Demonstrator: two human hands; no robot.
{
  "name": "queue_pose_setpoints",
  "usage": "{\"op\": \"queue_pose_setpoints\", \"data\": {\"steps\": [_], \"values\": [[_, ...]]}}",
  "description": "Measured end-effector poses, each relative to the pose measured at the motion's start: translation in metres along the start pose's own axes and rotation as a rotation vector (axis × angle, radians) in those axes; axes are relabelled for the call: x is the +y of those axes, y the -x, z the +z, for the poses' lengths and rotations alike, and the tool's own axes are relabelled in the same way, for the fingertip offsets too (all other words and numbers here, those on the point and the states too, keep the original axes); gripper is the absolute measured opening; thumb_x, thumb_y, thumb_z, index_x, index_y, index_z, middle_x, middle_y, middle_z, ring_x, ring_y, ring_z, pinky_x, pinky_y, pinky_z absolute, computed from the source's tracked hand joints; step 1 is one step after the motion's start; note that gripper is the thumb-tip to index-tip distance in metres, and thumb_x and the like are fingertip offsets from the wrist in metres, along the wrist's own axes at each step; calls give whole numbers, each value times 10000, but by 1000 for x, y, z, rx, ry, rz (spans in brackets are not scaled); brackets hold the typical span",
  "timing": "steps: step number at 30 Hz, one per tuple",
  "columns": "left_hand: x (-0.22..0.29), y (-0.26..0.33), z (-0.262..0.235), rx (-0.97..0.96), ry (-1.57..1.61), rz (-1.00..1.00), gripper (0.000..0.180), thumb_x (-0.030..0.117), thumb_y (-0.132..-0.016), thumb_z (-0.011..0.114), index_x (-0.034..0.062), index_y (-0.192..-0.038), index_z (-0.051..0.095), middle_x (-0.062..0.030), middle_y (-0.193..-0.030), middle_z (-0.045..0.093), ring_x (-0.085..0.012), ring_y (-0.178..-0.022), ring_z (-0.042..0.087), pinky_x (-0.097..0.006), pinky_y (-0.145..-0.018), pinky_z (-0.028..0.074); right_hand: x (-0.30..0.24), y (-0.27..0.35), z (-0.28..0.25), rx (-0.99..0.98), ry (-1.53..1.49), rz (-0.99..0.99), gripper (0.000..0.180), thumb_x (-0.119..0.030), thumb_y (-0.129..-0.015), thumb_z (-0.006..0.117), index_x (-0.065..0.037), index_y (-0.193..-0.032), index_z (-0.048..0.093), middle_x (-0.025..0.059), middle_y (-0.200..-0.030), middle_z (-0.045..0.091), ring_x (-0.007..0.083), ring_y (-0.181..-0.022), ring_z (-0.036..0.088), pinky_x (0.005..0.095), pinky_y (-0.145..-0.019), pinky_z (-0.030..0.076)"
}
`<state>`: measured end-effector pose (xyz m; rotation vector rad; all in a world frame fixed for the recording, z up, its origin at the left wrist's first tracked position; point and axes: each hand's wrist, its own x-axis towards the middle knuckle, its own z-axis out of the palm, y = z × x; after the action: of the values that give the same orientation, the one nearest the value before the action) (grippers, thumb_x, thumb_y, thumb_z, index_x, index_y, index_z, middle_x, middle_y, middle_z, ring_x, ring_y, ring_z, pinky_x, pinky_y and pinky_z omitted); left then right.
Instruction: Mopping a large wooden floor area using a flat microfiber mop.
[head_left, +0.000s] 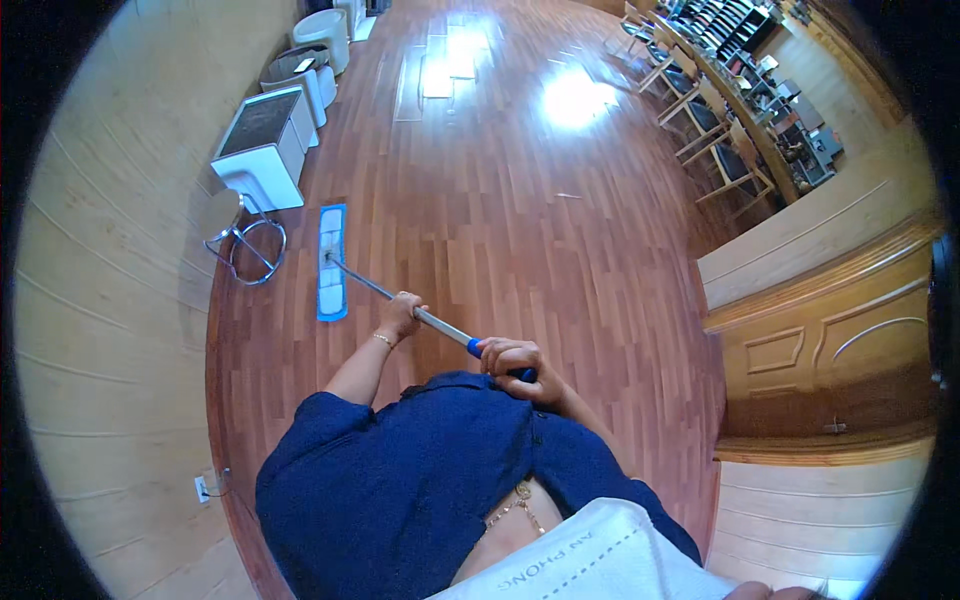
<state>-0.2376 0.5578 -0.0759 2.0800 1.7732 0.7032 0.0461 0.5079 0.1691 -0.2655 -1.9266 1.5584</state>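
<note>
A flat mop (331, 289) with a long blue-edged head lies against the wooden floor, ahead and to the left. Its metal pole slants back toward my body and ends in a blue grip. My left hand (402, 314) is wrapped round the middle of the pole. Higher up, my right hand (512, 358) closes round the blue grip near the pole's end, close to my chest. The fingers of both hands are curled tight on the mop.
Left of the mop head stands a round stool (245, 235) with chrome legs. A white cabinet (270, 140) and pale tub-shaped chairs (322, 38) line the left wall. Wooden chairs (735, 160) stand along a long counter (735, 95) at right. A wooden door (830, 345) is nearer on the right.
</note>
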Motion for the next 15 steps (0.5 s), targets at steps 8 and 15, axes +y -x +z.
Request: {"op": "queue_pose_setpoints", "data": {"steps": [8,15], "values": [[92,12,31,49,181,217,296,257,-797,637,65,-603,523,-175,-680,569,-379,-726,566,-475,-657,445,-73,65,6,115,116,-58,99,-28,-688,597,-9,-657,505,117,-718,575,269,-749,574,434,-911,425],[166,-2,46,-36,294,335,318,261,-796,664,58,-606,511,-162,-642,546,-365,-691,546,-456,-603,417,-130,87,29,187,406,-72,76,-19,-644,612,-37,-644,538,97,-678,593,254,-694,628,423,-874,466]]}}
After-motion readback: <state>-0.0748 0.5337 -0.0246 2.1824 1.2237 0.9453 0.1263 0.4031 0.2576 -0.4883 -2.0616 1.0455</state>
